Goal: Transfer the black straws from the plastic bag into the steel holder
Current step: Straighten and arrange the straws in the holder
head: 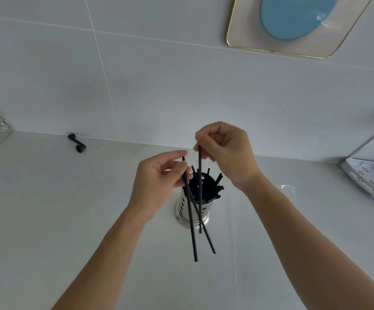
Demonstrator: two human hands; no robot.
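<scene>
A: Left hand (159, 175) pinches two black straws (191, 220); right hand (224, 151) pinches one straw (200, 186), all hanging in front of the steel holder (182, 208) on the bench (69, 220).

B: Best lift their ends above the holder's rim, then lower. Three held; many inside, uncountable.

Perforated cylindrical steel holder (182, 209): upright on white tabletop (69, 220), filled with thin black straws (212, 189) (tips fanned rightward). Three loose black straws (192, 231) hang before it, pinched above. Clear plastic bag (288, 191): flat, right of holder.
</scene>
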